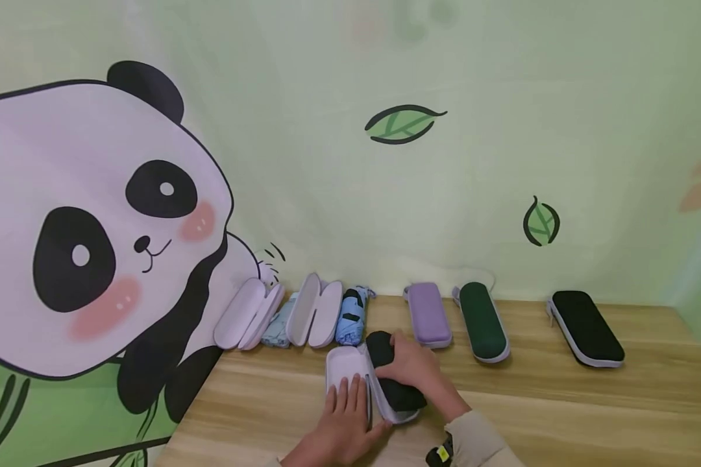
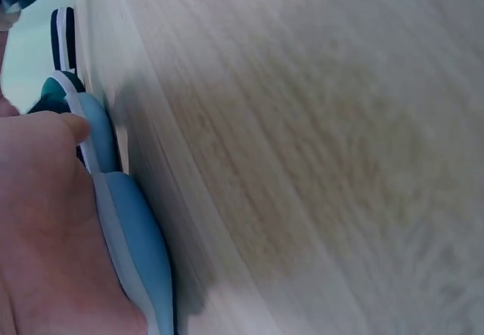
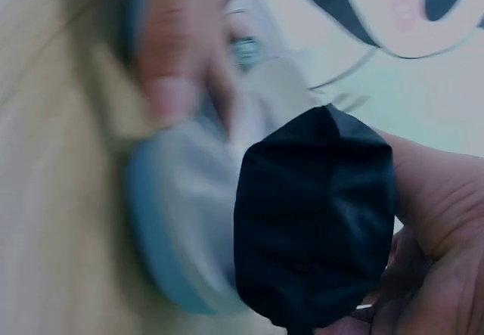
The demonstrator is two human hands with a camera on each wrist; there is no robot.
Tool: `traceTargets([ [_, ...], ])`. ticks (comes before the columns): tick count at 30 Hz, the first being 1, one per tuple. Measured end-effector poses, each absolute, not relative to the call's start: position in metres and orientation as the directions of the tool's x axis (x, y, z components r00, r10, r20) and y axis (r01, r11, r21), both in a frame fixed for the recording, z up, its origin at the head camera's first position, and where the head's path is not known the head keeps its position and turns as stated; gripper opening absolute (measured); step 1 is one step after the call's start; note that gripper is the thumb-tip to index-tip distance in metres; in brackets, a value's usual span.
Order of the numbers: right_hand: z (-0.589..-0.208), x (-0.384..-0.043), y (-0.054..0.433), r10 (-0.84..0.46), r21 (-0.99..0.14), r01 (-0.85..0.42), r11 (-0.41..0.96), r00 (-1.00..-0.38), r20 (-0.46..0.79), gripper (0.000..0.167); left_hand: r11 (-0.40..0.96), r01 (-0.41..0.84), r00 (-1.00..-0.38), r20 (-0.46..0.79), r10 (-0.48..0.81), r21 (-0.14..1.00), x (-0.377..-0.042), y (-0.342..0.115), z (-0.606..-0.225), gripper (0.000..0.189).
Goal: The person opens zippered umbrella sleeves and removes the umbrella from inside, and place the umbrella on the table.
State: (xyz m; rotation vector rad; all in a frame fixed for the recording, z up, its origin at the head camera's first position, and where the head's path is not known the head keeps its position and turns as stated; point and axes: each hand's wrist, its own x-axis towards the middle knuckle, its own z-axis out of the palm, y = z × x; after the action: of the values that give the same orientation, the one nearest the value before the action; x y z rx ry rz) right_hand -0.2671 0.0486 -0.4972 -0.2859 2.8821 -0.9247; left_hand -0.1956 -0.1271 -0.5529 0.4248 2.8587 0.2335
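An open zip case with a pale lining lies on the wooden table, its two halves spread side by side. My left hand rests flat with straight fingers on the left half. A black folded umbrella lies over the right half, and my right hand grips it from above. In the right wrist view the umbrella's gathered fabric end faces the camera, with the right hand curled round it. The left wrist view shows the case's bluish outer shell beside the left hand.
Behind to the left stand two open pale cases, with a light-blue folded umbrella between them and a blue one beside them. Closed purple, green and black cases lie to the right. A panda-printed backdrop hangs behind.
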Motion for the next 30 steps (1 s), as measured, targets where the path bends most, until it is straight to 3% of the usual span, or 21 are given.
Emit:
traceTargets([
  [4, -0.474, -0.269, 0.062, -0.173, -0.643, -0.140, 0.753, -0.985, 0.011, 0.067, 0.957, 0.233, -0.915, -0.295, 0.275, 0.172, -0.200, -0.125, -0.548, 0.108],
  [8, -0.462, -0.273, 0.072, -0.136, -0.626, -0.150, 0.766, -0.988, 0.070, 0.068, 0.968, 0.203, -0.903, -0.353, 0.244, 0.149, -0.206, -0.125, -0.549, 0.106],
  [21, -0.498, -0.281, 0.069, -0.136, -0.354, -0.144, 0.924, -0.990, 0.046, 0.072, 0.955, 0.246, -0.927, -0.246, 0.282, 0.166, -0.205, -0.130, -0.556, 0.110],
  [30, -0.513, -0.278, 0.074, -0.041, -0.399, -0.035, 0.916, -0.999, -0.006, 0.071, 0.948, 0.271, -0.926, -0.224, 0.304, 0.166, -0.203, -0.129, -0.558, 0.111],
])
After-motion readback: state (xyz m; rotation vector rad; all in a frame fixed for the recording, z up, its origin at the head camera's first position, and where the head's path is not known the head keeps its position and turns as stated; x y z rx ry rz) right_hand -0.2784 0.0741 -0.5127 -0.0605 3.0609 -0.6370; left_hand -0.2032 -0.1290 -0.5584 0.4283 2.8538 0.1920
